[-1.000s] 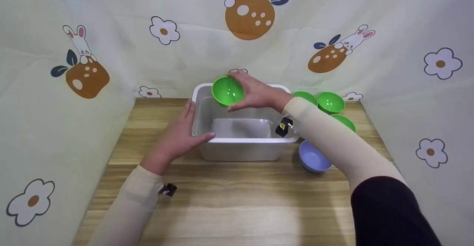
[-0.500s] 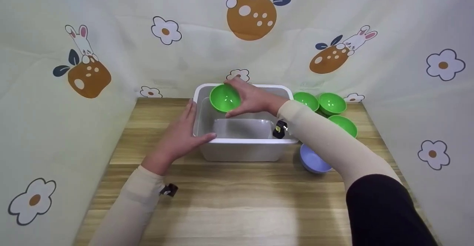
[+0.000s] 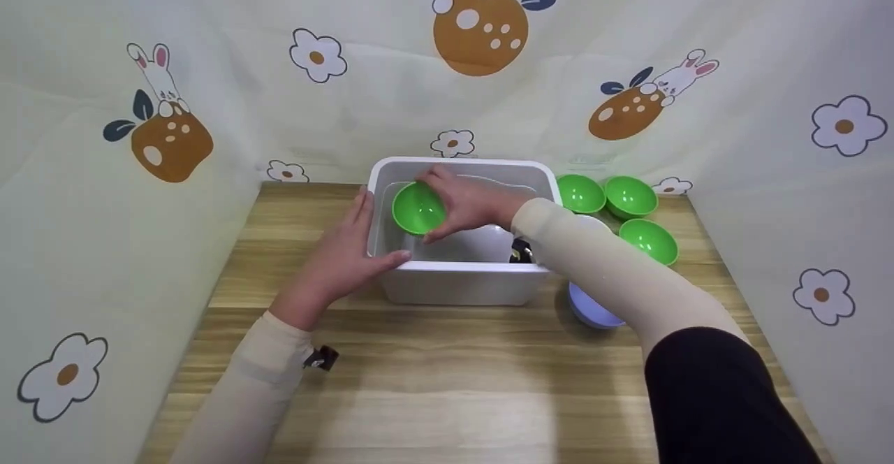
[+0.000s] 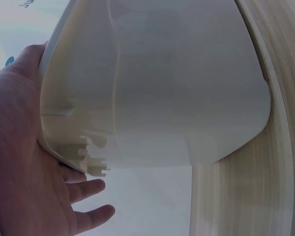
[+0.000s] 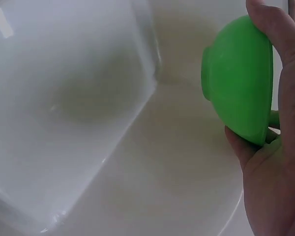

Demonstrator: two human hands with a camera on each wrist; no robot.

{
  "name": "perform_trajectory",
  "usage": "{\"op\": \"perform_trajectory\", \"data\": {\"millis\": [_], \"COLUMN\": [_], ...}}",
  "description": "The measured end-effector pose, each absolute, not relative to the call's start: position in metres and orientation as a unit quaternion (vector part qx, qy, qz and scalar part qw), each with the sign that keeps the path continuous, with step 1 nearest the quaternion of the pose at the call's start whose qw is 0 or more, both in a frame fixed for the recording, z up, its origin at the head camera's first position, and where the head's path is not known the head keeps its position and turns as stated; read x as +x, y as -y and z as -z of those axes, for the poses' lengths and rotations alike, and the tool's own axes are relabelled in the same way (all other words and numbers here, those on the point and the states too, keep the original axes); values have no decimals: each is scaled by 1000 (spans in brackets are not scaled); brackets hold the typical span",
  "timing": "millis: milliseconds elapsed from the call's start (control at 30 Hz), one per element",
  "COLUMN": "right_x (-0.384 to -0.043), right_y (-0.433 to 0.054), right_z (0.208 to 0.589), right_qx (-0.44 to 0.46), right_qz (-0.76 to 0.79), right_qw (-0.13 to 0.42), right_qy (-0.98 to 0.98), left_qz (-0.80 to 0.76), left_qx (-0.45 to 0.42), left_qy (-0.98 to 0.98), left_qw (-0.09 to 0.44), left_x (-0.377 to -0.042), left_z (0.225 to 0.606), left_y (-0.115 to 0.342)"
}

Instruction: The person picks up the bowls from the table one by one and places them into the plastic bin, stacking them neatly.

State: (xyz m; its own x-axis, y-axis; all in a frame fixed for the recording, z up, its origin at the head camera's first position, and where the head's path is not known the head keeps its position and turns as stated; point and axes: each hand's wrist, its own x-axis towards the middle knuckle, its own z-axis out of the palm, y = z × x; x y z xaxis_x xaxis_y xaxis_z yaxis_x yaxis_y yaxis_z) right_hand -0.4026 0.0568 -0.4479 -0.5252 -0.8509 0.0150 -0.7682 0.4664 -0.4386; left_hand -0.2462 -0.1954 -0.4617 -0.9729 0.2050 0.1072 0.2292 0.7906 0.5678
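A green bowl (image 3: 418, 209) is held by its rim in my right hand (image 3: 471, 204), thumb on the near side and fingers on the far side. It hangs inside the left part of a white plastic bin (image 3: 461, 267), its opening facing up in the head view. From the right wrist view the green bowl (image 5: 240, 81) shows its side and foot, apart from the bin floor (image 5: 88, 93). At the bin's front left corner rests my left hand (image 3: 332, 258), fingers extended along the left side, thumb lying on the front rim.
Beside the bin on the right stand several bowls: green ones (image 3: 581, 193) (image 3: 631, 196) (image 3: 649, 242), a blue-purple one (image 3: 592, 308) and a pale one (image 3: 594, 223), partly behind my right sleeve. Patterned cloth (image 3: 370, 114) hangs around the wooden table (image 3: 447, 380).
My right hand has lowered the green bowl from above the rim into the bin and slightly nearer me. My left hand stays at the bin's corner.
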Motion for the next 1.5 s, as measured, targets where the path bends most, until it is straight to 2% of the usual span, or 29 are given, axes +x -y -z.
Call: {"op": "perform_trajectory", "data": {"millis": [433,833,1500], "right_x": [-403,-402,-409], "right_y": [-45,-39,-28], "right_z": [458,462,471], "right_qx": [-508,-515,-535], "right_qz": [108,79,27], "right_qw": [109,139,129], "right_qy": [-848,-842,-834], "left_qz": [296,322,318], "left_qx": [-116,-118,-111], "left_qy": [948,939,941], "left_qw": [26,21,17], "left_x": [-246,-247,-246], "left_z": [461,463,466], "left_y": [193,195,196]}}
